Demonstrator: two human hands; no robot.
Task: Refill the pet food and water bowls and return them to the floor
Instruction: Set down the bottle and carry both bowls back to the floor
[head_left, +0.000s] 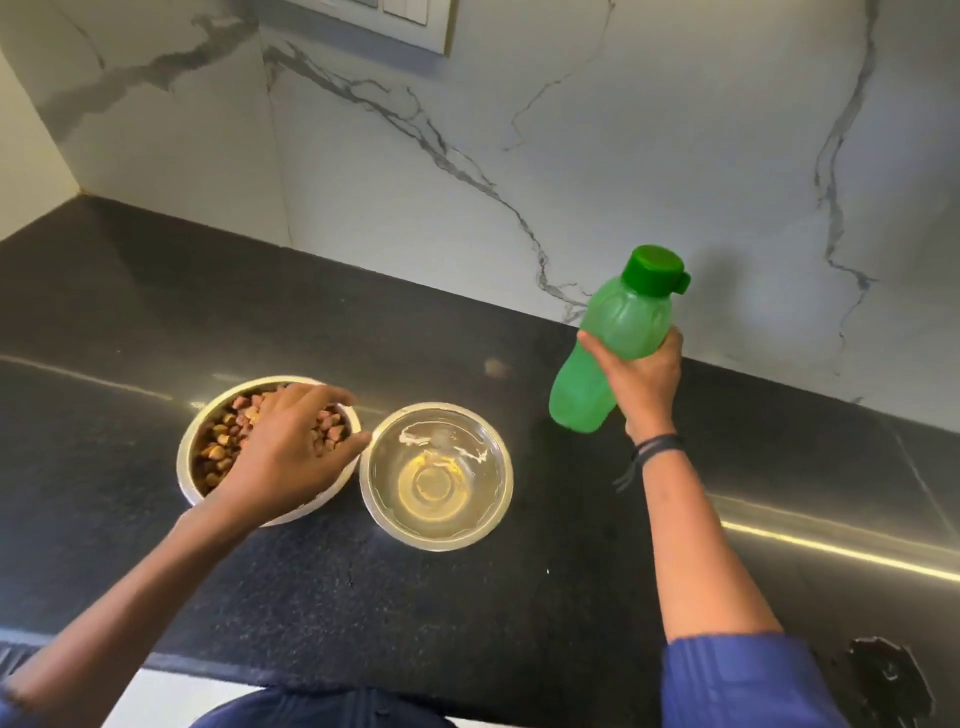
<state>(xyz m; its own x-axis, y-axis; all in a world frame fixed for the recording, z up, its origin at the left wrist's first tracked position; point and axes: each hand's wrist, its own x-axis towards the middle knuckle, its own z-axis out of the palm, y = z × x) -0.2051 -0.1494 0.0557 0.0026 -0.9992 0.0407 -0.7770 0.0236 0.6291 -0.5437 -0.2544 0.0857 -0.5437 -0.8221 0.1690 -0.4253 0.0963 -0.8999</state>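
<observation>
Your blue sleeve (743, 680) sits lowest in view, on the right arm, with a dark band (657, 447) at the wrist. Your right hand (641, 379) has its grip wrapped round the middle of the green bottle (618, 322), which is tilted, its cap (655, 270) on and pointing up towards the marble wall (571, 130). Your left hand (285, 447) lies over the food bowl (183, 457), fingers spread and loosely bent above the kibble (223, 441). Just beside it on the black tabletop (156, 312) stands the water bowl (498, 514), holding clear water.
</observation>
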